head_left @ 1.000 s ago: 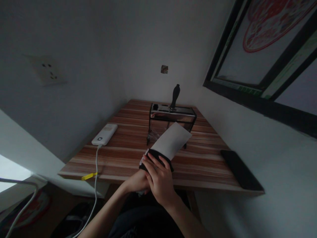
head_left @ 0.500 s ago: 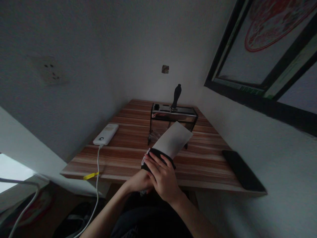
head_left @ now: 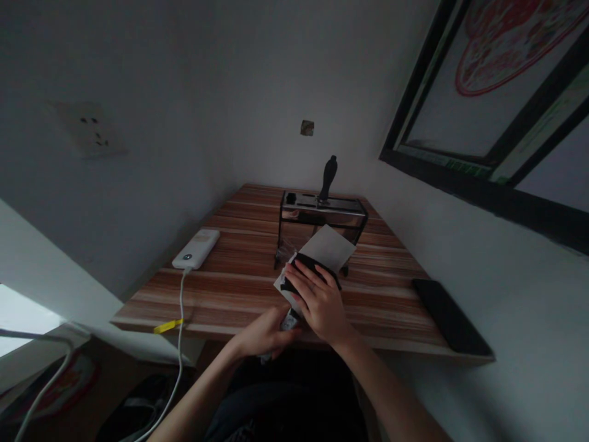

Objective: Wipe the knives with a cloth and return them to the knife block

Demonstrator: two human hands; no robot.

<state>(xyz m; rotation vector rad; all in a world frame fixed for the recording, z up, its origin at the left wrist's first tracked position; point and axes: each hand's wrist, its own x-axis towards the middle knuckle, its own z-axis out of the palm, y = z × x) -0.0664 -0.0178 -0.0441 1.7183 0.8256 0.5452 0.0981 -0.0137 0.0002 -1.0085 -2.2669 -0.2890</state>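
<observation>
My left hand (head_left: 264, 331) is wrapped around the handle (head_left: 289, 320) of a broad-bladed cleaver, at the table's front edge. Its pale, flat blade (head_left: 330, 244) points away and to the right. Across the middle of the blade lies a black cloth (head_left: 289, 286) with a whitish edge. My right hand (head_left: 322, 307) presses the cloth down with fingers laid over it, hiding part of the blade. Just behind the blade tip stands a knife rack (head_left: 322, 212) with a metal top, and a black-handled tool (head_left: 329, 178) is upright in it.
The striped wooden table (head_left: 239, 245) fits between walls. A white power bank (head_left: 197, 248) with a white cable (head_left: 181, 301) and yellow tag (head_left: 168, 326) lies on the left. On the right edge rests a black phone-like slab (head_left: 453, 316). Clear plastic (head_left: 286, 248) is by the rack.
My right hand and the black cloth have slid up the blade, away from the handle. More blade near the handle now shows. My left hand stays at the handle.
</observation>
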